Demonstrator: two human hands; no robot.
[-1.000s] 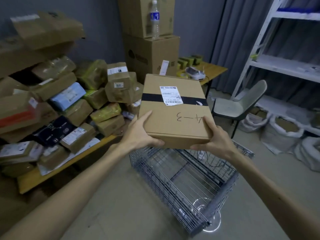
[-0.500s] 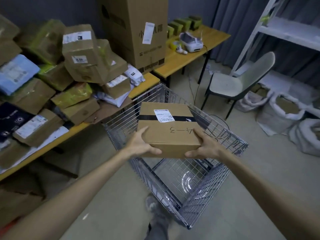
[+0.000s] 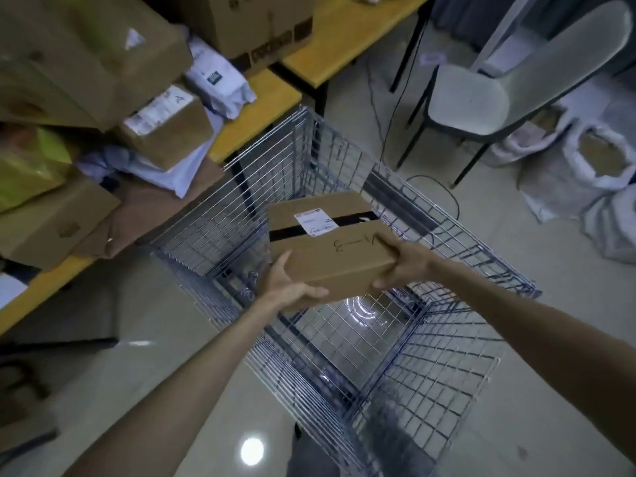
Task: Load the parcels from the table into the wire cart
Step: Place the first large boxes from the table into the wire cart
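Both hands, left hand (image 3: 287, 290) and right hand (image 3: 402, 263), grip the near corners of a cardboard parcel (image 3: 330, 246) with curled fingers, inside the wire cart (image 3: 447, 356).

Yellow table (image 3: 261, 108) at L: loaded w/ piled cardboard parcels (image 3: 86, 46), a labelled box (image 3: 168, 132) among white mailers (image 3: 220, 80), yellow-green pkg (image 3: 31, 163), flat brown sheet (image 3: 155, 215) overhanging the edge. Second yellow table (image 3: 347, 39) behind; big carton (image 3: 247, 25) near the joint. Pale floor (image 3: 499, 235): bears wire cart (image 3: 447, 373) just beside the table, grey chair (image 3: 481, 105), open sacks (image 3: 599, 160) at R.
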